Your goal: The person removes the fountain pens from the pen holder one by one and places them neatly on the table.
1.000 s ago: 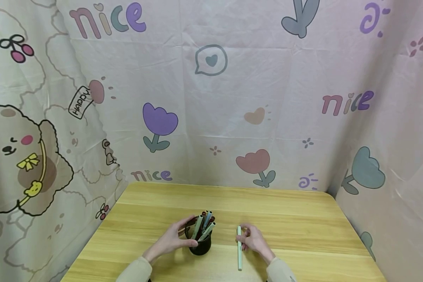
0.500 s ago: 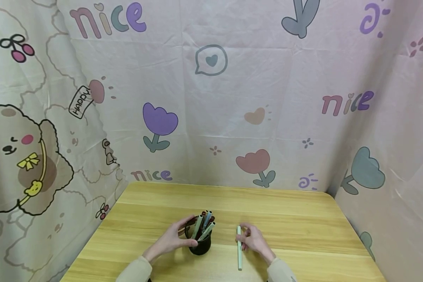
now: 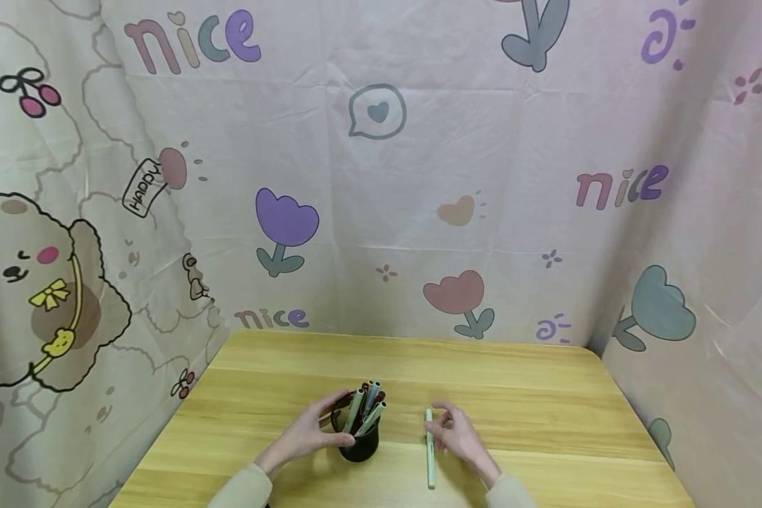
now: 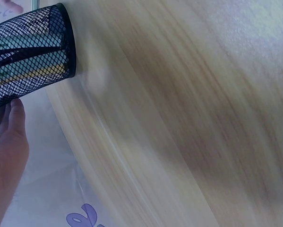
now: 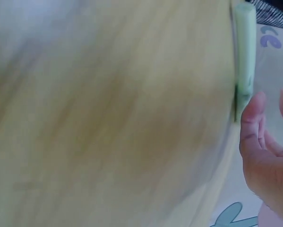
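Note:
My left hand [image 3: 305, 432] holds a black mesh pen holder [image 3: 360, 449], fingers at its far side and thumb on its near rim. Several pens [image 3: 370, 409], light green, blue and dark red, lean inside it. In the left wrist view the holder [image 4: 32, 52] shows its mesh wall and base, with the left hand [image 4: 6, 161] against it. A light green pen [image 3: 430, 462] lies on the table right of the holder. Beside it is my right hand [image 3: 462, 436]. The right wrist view shows that hand [image 5: 269, 158] with thumb and fingers apart, fingertips close to the pen [image 5: 245, 47].
The wooden table [image 3: 533, 395] has rounded far corners. Behind it and at both sides hangs a pale printed cloth [image 3: 381, 197] with flowers, hearts and a cartoon bear.
My right hand's fingers have loosened from the light green pen and the hand has shifted slightly. The left hand keeps its hold on the pen holder. The head view has shifted a little.

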Available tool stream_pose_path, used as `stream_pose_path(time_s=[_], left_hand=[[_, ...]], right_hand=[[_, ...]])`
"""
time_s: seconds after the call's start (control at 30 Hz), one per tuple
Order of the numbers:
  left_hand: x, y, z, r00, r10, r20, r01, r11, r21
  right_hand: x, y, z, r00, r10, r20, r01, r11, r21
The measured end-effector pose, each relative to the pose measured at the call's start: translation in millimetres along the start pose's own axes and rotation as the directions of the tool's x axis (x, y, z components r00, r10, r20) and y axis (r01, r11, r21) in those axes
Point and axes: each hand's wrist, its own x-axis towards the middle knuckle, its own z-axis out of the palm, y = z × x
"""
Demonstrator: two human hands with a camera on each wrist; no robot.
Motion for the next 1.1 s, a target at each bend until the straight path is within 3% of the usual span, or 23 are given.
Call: stream_pose_path(time_s=[0.23,0.7,1.1], left_hand=[[-0.8,-1.6,0.2,1.000,-0.005,0.000,0.005,1.000,-0.015],[-0.6,1.1,0.1,1.000,0.017,0.010,-0.016,0.999,-0.045],[0.0,2.2,0.8,1.000,0.025,0.005,-0.025,1.000,-0.014]], right_hand=[[-1,-19,17,0.996,-0.075,-0.039,0.077,0.997,0.032],[2,-57,57,0.983,-0.183,0.013,0.182,0.980,0.077],[7,-61,70,0.974,-0.206,-0.091,0.208,0.978,0.014]])
